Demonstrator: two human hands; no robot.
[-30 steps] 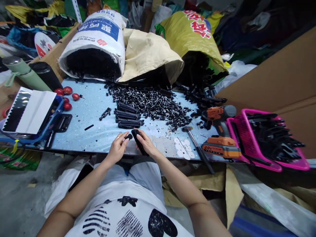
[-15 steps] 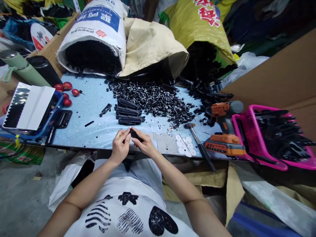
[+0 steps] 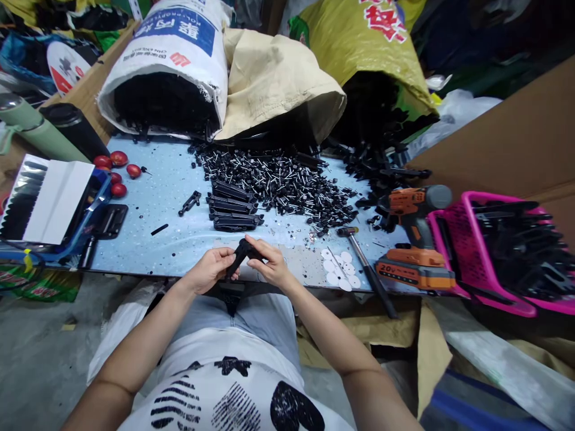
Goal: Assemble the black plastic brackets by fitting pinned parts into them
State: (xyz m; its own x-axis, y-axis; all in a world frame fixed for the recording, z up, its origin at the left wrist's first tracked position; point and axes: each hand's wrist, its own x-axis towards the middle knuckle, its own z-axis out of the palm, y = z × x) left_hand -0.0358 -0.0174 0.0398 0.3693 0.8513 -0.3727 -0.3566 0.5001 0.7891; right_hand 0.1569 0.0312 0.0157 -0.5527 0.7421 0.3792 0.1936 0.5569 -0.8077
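Note:
Both hands hold one black hinged plastic part (image 3: 243, 249), bent into an upside-down V above the table's front edge. My left hand (image 3: 212, 269) grips its left leg between thumb and fingers. Around the right leg and near the top joint, my right hand (image 3: 272, 263) is closed. Just beyond them lies a row of several similar black plastic parts (image 3: 236, 206), stacked side by side. A single small black part (image 3: 189, 203) rests to their left. Behind the row spreads a heap of black-headed metal pins (image 3: 287, 182).
A hammer (image 3: 366, 269), a cordless drill (image 3: 415, 239) and a pink basket (image 3: 485, 251) of black parts are on the right. White discs (image 3: 339, 269) lie near the front edge. Sacks (image 3: 166, 90) stand behind. A blue tray (image 3: 105, 190) and red fruits (image 3: 119, 158) are left.
The black part was mostly covered by my fingers; now it is spread into a bent shape. My left hand has moved left and slightly down, away from my right hand.

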